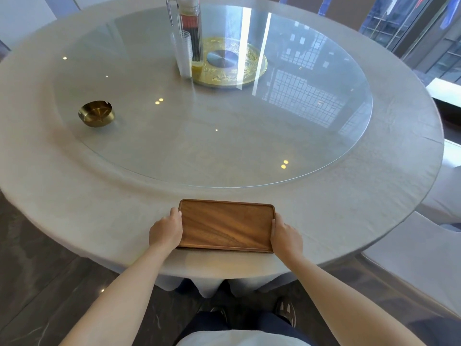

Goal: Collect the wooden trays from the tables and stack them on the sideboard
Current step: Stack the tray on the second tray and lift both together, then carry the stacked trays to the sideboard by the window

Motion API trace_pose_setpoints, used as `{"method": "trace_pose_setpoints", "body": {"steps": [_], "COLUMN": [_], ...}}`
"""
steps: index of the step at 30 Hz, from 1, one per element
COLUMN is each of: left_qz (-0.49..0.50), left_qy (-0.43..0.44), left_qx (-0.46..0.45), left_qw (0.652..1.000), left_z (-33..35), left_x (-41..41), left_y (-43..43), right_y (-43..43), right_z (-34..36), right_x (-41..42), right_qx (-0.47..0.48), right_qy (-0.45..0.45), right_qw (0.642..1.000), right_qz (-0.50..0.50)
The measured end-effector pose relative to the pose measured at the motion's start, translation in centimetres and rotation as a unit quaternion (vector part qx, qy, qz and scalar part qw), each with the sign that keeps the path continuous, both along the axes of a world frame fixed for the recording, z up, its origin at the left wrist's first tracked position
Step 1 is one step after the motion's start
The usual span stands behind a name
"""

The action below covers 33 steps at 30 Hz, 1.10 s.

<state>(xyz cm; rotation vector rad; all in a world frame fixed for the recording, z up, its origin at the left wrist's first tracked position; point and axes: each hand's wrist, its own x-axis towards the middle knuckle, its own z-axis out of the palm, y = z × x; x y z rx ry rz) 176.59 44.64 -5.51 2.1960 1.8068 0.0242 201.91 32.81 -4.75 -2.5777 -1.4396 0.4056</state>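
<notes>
A rectangular wooden tray (225,224) with rounded corners lies on the near edge of a round table (74,208) covered in pale cloth. My left hand (166,231) grips the tray's left short side, fingers curled over the rim. On the opposite short side my right hand (285,236) holds the rim the same way. The tray is empty and rests flat, or nearly flat, on the cloth. No sideboard is in view.
A large glass turntable (324,156) covers the table's middle. On it stand a brass ashtray (96,113), a glass pitcher (190,28) beside a stack of clear cups (184,56), and a gold centre plate (245,71). White-covered chairs (411,258) stand to the right. Dark floor lies below.
</notes>
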Motion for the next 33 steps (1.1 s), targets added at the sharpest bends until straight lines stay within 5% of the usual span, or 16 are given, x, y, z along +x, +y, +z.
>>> {"method": "trace_pose_setpoints", "body": {"steps": [9,17,25,33], "left_qz": [0.113,0.116,0.1,0.056], "left_qy": [-0.059,-0.141,-0.122,-0.134], "left_qx": [-0.094,-0.217,-0.223,-0.189], "left_qw": [0.987,0.959,0.962,0.971], "left_z": [-0.5,-1.0,0.2,4.1], "left_x": [0.0,-0.5,0.1,6.5], "left_y": [1.0,1.1,0.6,-0.9], "right_y": [0.2,0.5,-0.3,-5.9], "right_z": [0.2,0.6,1.0,4.6], "right_x": [-0.4,0.0,0.5,3.6], "right_qx": [-0.013,-0.04,-0.025,0.088], "right_qy": [0.125,0.231,0.351,0.368], "right_qw": [0.989,0.968,0.93,0.908], "right_qz": [-0.072,-0.09,-0.104,-0.179]}}
